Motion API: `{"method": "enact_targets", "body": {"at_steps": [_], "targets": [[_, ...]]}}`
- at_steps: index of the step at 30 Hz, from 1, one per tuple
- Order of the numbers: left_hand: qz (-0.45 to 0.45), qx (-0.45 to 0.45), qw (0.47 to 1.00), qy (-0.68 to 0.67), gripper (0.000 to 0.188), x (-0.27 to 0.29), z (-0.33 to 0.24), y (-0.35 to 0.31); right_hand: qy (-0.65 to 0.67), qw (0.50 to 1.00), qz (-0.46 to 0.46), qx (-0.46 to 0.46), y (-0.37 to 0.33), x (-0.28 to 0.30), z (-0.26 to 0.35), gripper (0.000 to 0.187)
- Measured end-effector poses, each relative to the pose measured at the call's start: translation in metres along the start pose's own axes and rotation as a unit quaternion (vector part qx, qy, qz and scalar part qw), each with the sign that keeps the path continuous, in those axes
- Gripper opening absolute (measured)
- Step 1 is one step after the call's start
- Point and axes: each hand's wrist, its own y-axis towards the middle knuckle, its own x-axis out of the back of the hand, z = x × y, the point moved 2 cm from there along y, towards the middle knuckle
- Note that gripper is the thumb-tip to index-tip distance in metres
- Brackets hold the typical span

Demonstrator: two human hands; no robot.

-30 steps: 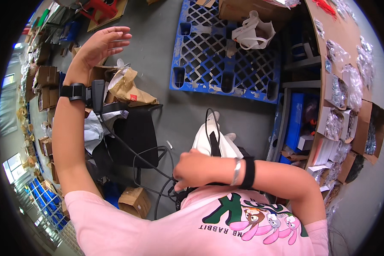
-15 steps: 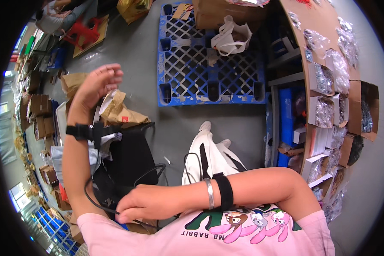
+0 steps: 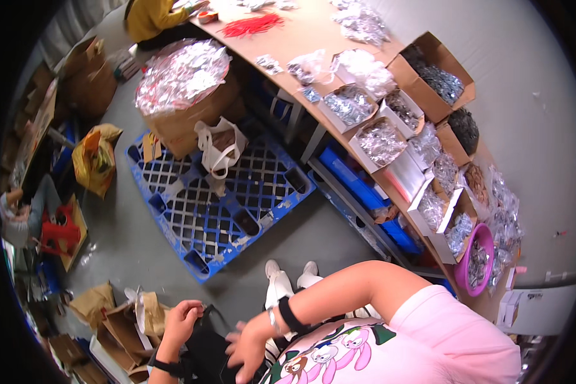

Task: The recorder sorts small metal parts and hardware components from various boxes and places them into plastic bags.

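My left hand (image 3: pixel 184 321) is low in the view, its fingers bent in toward the thumb. Something dark shows at its fingertips, too small to make out. Beside it lies a black padded thing (image 3: pixel 208 349), perhaps a seat or bag, partly hidden by my arms. My right hand (image 3: pixel 246 349) reaches across my body over that black thing. It is smeared by motion, but its fingers look spread, with nothing visible in them. Black straps circle both forearms, and a silver bracelet (image 3: pixel 274 320) sits on the right wrist.
A blue plastic pallet (image 3: pixel 243 221) bears a large carton (image 3: pixel 173 131) of silvery packets and a white bag (image 3: pixel 221 148). A long table (image 3: pixel 310 96) at the right holds boxes of packets and a purple basin (image 3: pixel 481 237). Paper bags (image 3: pixel 118 329) stand left; other people sit farther off.
My view has swung right, bringing more of the table into sight. My left hand has come down from its raised place, and my right hand has opened its fingers away from a black cable.
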Motion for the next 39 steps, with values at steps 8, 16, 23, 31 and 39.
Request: {"method": "enact_targets", "body": {"at_steps": [8, 16, 23, 31, 39], "targets": [[-0.087, -0.083, 0.992, 0.036, 0.017, 0.050, -0.030, 0.010, 0.053, 0.998, 0.041, -0.005, 0.083, -0.056, 0.025, 0.086], [-0.103, -0.035, 0.993, -0.036, 0.022, 0.040, -0.071, 0.097, 0.061, 0.998, 0.014, -0.021, 0.064, -0.018, -0.004, 0.074], [0.054, -0.044, 0.965, -0.253, 0.027, -0.116, -0.144, 0.194, 0.098, 0.992, -0.061, -0.040, 0.026, 0.024, -0.028, 0.064], [0.278, -0.187, 0.919, -0.207, 0.017, -0.241, -0.252, 0.147, 0.244, 0.797, -0.550, 0.060, -0.282, -0.018, -0.055, 0.037], [0.180, -0.285, 0.930, 0.145, 0.017, -0.301, -0.272, 0.246, 0.155, 0.338, -0.819, -0.437, -0.518, -0.216, -0.180, 0.021]]}}
